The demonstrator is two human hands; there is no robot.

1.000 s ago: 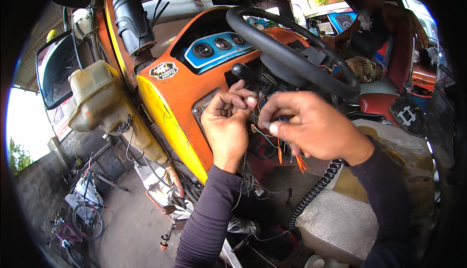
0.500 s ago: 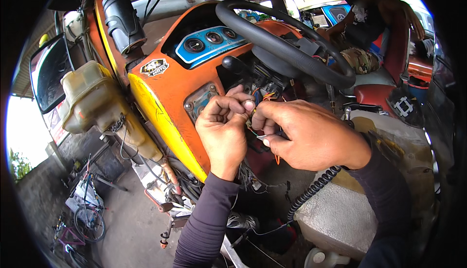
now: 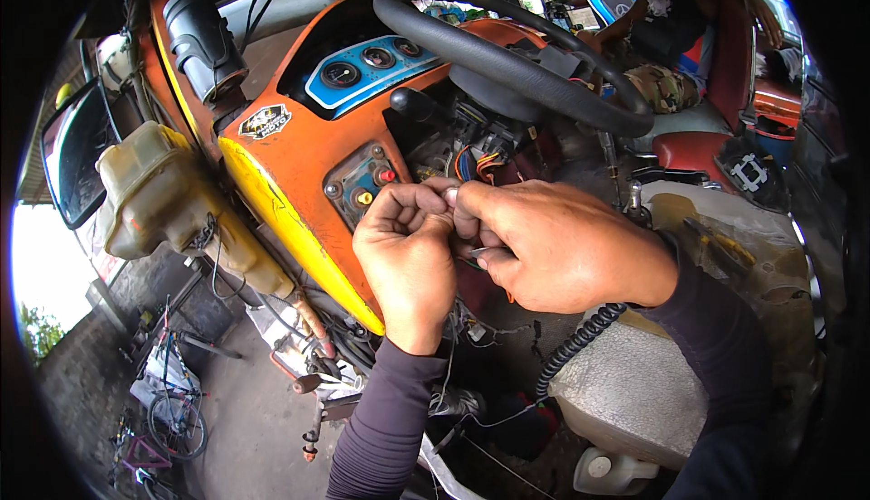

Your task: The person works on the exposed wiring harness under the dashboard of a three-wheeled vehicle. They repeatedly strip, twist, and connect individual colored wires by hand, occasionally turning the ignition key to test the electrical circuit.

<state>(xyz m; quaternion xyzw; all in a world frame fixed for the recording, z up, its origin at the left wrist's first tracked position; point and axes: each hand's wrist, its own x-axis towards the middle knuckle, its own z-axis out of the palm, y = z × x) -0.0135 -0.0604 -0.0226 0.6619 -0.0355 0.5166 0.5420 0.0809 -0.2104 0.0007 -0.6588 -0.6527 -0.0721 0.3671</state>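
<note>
My left hand (image 3: 403,264) has its fingers curled in a pinch on a thin wire, mostly hidden by the fingers. My right hand (image 3: 566,246) meets it from the right, closed on the same spot, with a small metal piece, perhaps a blade, at the thumb. A bundle of coloured wires (image 3: 473,163) hangs under the steering column, just beyond my fingertips. Beside my left hand is a control panel (image 3: 346,187) with red and yellow knobs on the orange dashboard (image 3: 322,151). Above are the black steering wheel (image 3: 507,56) and blue gauge cluster (image 3: 349,92).
A translucent tank (image 3: 149,183) and mirror (image 3: 72,146) are at left, bicycles (image 3: 177,418) on the ground outside. A coiled cable (image 3: 580,337) runs beside the padded engine cover (image 3: 630,409). Another person (image 3: 680,38) sits at upper right, near red seats (image 3: 689,151).
My right hand has closed in against my left hand's fingertips, covering much of the hanging wires. The view has shifted, so the dashboard sits higher and further left, and more of the knob panel shows.
</note>
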